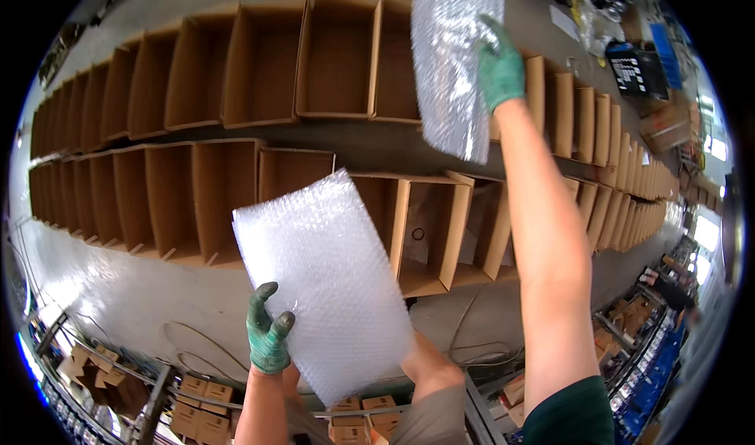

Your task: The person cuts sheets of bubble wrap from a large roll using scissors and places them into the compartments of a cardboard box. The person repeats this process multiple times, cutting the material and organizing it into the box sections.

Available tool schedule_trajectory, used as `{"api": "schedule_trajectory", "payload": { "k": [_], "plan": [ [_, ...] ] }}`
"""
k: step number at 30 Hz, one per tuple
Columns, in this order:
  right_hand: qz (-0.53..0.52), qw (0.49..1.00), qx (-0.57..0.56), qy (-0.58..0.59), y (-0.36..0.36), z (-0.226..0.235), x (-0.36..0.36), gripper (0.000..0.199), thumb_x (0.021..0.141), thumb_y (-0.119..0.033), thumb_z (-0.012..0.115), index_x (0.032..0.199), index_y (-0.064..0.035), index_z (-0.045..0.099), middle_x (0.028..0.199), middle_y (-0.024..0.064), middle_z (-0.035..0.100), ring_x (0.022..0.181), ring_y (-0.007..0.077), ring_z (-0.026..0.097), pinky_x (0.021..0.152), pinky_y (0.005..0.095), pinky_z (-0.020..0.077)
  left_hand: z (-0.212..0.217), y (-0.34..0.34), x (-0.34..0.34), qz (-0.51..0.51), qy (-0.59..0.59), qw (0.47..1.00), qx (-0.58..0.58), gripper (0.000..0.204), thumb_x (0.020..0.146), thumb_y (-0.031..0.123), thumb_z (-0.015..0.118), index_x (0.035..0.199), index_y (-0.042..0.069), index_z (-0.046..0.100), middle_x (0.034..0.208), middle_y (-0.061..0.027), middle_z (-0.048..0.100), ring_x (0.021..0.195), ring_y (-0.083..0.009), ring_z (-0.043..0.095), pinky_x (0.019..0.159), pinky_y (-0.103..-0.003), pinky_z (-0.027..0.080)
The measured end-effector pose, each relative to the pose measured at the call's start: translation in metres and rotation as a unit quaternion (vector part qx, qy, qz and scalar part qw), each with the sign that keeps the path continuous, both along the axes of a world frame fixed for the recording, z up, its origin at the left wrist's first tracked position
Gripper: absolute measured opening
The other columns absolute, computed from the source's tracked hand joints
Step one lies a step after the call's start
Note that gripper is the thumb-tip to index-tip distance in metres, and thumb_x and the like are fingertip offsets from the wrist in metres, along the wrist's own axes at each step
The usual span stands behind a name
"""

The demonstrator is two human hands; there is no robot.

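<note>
A clear rectangular bubble-wrap sheet (326,284) is pinched at its lower left edge by the green-gloved left hand (267,335). A second bubble-wrap sheet (454,59) is gripped along its right edge by the green-gloved right hand (499,67), raised over two rows of open brown cardboard boxes (228,75). Bare grey table surface (126,303) is seen below the nearer row.

both the left hand (269,336) and the right hand (500,67) wear green gloves. the near bubble wrap sheet (322,284) is clear whitish with a dotted bubble pattern; the far bubble wrap sheet (452,59) looks silvery grey. the open cardboard boxes (259,67) are plain brown, on a grey floor (134,295).
</note>
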State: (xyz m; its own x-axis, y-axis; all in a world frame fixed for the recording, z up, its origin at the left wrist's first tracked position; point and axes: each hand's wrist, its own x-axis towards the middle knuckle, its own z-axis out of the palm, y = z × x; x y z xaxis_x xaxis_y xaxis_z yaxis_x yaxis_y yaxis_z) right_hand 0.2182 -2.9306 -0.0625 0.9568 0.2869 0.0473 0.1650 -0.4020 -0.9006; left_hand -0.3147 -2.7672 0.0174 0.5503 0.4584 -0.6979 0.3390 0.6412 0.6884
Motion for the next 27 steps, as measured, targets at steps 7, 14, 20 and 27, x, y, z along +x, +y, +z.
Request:
{"api": "schedule_trajectory", "payload": {
  "k": [7, 14, 20, 27],
  "plan": [
    [0.092, 0.992, 0.086, 0.002, -0.007, -0.164, 0.095, 0.057, 0.096, -0.022, 0.065, 0.15, -0.022, 0.046, 0.15, 0.015, 0.049, 0.131, 0.0244, 0.052, 0.106, 0.0289, 0.0457, -0.073, -0.013, 0.012, -0.061, 0.006, 0.995, -0.083, 0.056, 0.075, 0.027, 0.09, 0.121, 0.013, 0.062, 0.127, -0.0099, 0.057, 0.119, -0.026, 0.052, 0.101, -0.046, 0.043],
    [0.023, 0.976, -0.214, 0.034, 0.03, -0.2, 0.055, 0.039, 0.096, -0.015, 0.062, 0.134, -0.0215, 0.065, 0.137, 0.0097, 0.062, 0.118, 0.0261, 0.061, 0.103, 0.0351, 0.0476, -0.082, 0.0, 0.01, -0.089, 0.006, 0.992, -0.087, 0.053, 0.075, 0.026, 0.091, 0.119, 0.013, 0.064, 0.12, -0.0073, 0.057, 0.119, -0.0269, 0.053, 0.099, -0.045, 0.045],
    [0.053, 0.883, -0.454, -0.105, 0.039, -0.249, 0.048, 0.04, 0.099, -0.025, 0.045, 0.135, -0.0183, 0.062, 0.139, 0.0202, 0.058, 0.124, 0.0434, 0.056, 0.106, 0.0468, 0.0463, -0.084, -0.001, 0.029, -0.098, 0.001, 0.989, -0.108, 0.042, 0.081, 0.019, 0.085, 0.116, 0.006, 0.066, 0.122, -0.0134, 0.06, 0.115, -0.0261, 0.056, 0.097, -0.042, 0.047],
    [0.155, 0.803, -0.572, -0.055, 0.03, -0.351, 0.095, 0.047, 0.098, -0.031, 0.048, 0.138, -0.0084, 0.057, 0.144, 0.023, 0.054, 0.132, 0.0413, 0.052, 0.11, 0.0475, 0.0449, -0.073, 0.046, 0.054, -0.21, -0.047, 0.975, -0.059, 0.024, 0.09, 0.013, 0.072, 0.111, 0.004, 0.067, 0.122, -0.0199, 0.064, 0.117, -0.0347, 0.064, 0.101, -0.043, 0.052]
  ]
}}
